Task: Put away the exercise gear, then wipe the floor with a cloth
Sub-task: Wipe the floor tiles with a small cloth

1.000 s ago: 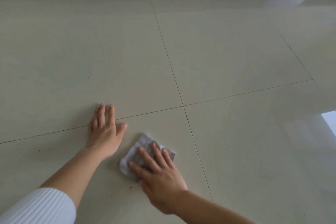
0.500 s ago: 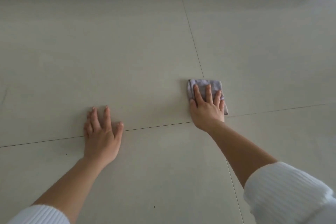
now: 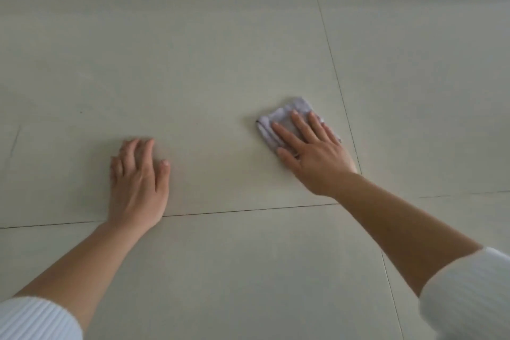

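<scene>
Both hands flat: right hand [image 3: 317, 152] presses folded grey cloth [image 3: 287, 119], left hand [image 3: 138, 188] on smooth tile floor [image 3: 193, 50].

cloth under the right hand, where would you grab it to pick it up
Probably the far edge of the cloth, pinched from above. It lies folded flat on the floor, the right hand covers its near part, and only the far and left edges show.

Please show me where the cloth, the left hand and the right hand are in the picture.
cloth [image 3: 287, 114], head view, on the bare grey fabric beyond the fingertips.
left hand [image 3: 138, 188], head view, on the back of the hand.
right hand [image 3: 317, 157], head view, on the back of the hand.
</scene>
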`<state>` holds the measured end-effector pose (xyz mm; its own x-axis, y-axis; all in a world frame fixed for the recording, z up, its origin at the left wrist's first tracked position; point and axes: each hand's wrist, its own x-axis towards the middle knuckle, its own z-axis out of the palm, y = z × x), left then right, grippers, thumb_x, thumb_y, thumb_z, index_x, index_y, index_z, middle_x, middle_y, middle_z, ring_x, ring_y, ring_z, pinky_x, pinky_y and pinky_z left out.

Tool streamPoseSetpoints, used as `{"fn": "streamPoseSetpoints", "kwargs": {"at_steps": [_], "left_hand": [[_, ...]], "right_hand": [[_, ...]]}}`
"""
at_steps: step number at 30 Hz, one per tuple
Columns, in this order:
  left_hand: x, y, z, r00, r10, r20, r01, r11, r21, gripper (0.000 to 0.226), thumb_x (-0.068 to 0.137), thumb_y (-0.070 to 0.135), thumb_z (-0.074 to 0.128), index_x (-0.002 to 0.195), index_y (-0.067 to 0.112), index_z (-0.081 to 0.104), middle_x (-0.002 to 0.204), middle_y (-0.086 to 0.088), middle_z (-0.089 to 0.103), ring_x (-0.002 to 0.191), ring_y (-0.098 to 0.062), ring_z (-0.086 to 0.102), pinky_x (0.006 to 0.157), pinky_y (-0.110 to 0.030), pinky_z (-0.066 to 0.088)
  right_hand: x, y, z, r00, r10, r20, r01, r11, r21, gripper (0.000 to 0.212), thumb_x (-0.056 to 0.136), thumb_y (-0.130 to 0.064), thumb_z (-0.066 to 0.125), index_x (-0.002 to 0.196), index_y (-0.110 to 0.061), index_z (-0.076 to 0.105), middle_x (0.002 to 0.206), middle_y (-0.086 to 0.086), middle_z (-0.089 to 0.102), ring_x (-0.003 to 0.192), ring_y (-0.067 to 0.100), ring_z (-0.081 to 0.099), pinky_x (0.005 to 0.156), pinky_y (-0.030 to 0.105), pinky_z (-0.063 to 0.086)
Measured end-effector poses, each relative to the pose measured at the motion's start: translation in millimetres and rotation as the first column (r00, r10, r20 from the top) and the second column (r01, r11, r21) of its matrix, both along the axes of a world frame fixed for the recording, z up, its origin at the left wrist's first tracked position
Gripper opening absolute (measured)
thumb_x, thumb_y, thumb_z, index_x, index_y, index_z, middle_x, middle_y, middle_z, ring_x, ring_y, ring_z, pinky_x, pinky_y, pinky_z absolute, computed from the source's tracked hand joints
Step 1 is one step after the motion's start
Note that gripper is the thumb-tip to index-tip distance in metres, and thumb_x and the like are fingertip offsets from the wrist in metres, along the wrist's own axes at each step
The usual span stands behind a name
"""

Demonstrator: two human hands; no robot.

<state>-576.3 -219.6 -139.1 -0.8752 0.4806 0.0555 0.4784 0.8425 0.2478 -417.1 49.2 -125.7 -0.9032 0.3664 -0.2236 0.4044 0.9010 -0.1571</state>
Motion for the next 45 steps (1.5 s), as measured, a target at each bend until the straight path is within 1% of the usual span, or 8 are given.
{"fn": "streamPoseSetpoints", "kwargs": {"at_steps": [9, 15, 20, 25, 32, 37, 42, 45], "left_hand": [[-19, 5, -5, 0.999, 0.025, -0.029, -0.024, 0.998, 0.053, 0.053, 0.09, 0.038, 0.032, 0.132, 0.009, 0.045, 0.139, -0.022, 0.04, 0.132, -0.036, 0.033, 0.109, -0.047, 0.029], [-18, 6, 0, 0.999, 0.043, -0.012, -0.042, 0.997, 0.065, 0.052, 0.089, 0.038, 0.035, 0.132, 0.009, 0.046, 0.139, -0.021, 0.039, 0.129, -0.038, 0.036, 0.107, -0.046, 0.031], [-19, 6, 1, 0.998, 0.063, 0.018, -0.064, 0.996, 0.065, 0.054, 0.089, 0.039, 0.034, 0.132, 0.011, 0.047, 0.14, -0.018, 0.039, 0.129, -0.037, 0.037, 0.106, -0.046, 0.032], [-20, 5, 0, 0.996, 0.077, 0.041, -0.079, 0.996, 0.049, 0.054, 0.087, 0.04, 0.036, 0.133, 0.013, 0.046, 0.141, -0.018, 0.038, 0.129, -0.037, 0.036, 0.105, -0.047, 0.032], [-20, 4, -1, 0.995, 0.092, 0.048, -0.093, 0.995, 0.023, 0.052, 0.088, 0.04, 0.038, 0.134, 0.016, 0.045, 0.143, -0.014, 0.037, 0.131, -0.034, 0.036, 0.107, -0.043, 0.028], [-21, 5, -1, 0.994, 0.09, 0.061, -0.09, 0.996, 0.006, 0.052, 0.088, 0.041, 0.037, 0.134, 0.018, 0.045, 0.144, -0.014, 0.037, 0.13, -0.033, 0.036, 0.107, -0.041, 0.025], [-20, 5, 2, 0.99, 0.104, 0.091, -0.106, 0.994, 0.022, 0.053, 0.087, 0.041, 0.038, 0.134, 0.019, 0.045, 0.145, -0.012, 0.037, 0.13, -0.032, 0.036, 0.106, -0.043, 0.028], [-20, 4, 2, 0.991, 0.098, 0.089, -0.1, 0.995, 0.023, 0.053, 0.086, 0.042, 0.038, 0.134, 0.019, 0.045, 0.145, -0.012, 0.037, 0.13, -0.032, 0.036, 0.106, -0.043, 0.027]], "right_hand": [[-64, 59, 10, 0.833, -0.546, 0.088, 0.551, 0.833, -0.051, 0.055, 0.099, -0.047, 0.018, 0.151, -0.042, 0.001, 0.162, 0.0, -0.008, 0.147, 0.033, -0.011, 0.119, 0.047, -0.005], [-110, -37, 8, 0.998, 0.049, -0.04, -0.052, 0.995, -0.083, 0.05, 0.1, -0.045, 0.025, 0.149, -0.048, 0.011, 0.162, -0.005, -0.003, 0.147, 0.03, -0.012, 0.118, 0.042, -0.012], [-82, -31, 1, 0.836, 0.548, -0.022, -0.548, 0.836, -0.034, 0.048, 0.1, -0.048, 0.019, 0.148, -0.045, 0.021, 0.16, -0.005, 0.013, 0.148, 0.028, 0.002, 0.12, 0.045, 0.004], [-98, 54, 6, 0.998, -0.049, 0.051, 0.048, 0.999, 0.017, 0.052, 0.097, -0.058, 0.014, 0.146, -0.052, 0.001, 0.162, -0.006, -0.002, 0.149, 0.022, -0.004, 0.12, 0.038, 0.001], [-198, 77, 19, 0.886, -0.444, 0.13, 0.455, 0.888, -0.07, 0.052, 0.099, -0.049, 0.019, 0.15, -0.047, 0.007, 0.162, -0.004, -0.005, 0.147, 0.031, -0.011, 0.116, 0.051, -0.003], [-255, -7, 12, 0.997, 0.019, 0.068, -0.014, 0.997, -0.071, 0.05, 0.1, -0.048, 0.02, 0.149, -0.048, 0.01, 0.162, -0.001, -0.003, 0.147, 0.035, -0.008, 0.118, 0.049, -0.005], [-225, -69, 12, 0.862, 0.506, 0.017, -0.502, 0.859, -0.101, 0.047, 0.102, -0.046, 0.02, 0.148, -0.049, 0.01, 0.161, -0.007, -0.005, 0.147, 0.027, -0.014, 0.117, 0.041, -0.011], [-198, -22, 4, 0.871, 0.489, 0.049, -0.488, 0.872, -0.021, 0.054, 0.091, -0.06, 0.0, 0.143, -0.049, -0.005, 0.161, -0.007, -0.004, 0.148, 0.024, -0.009, 0.118, 0.037, -0.006]]}}
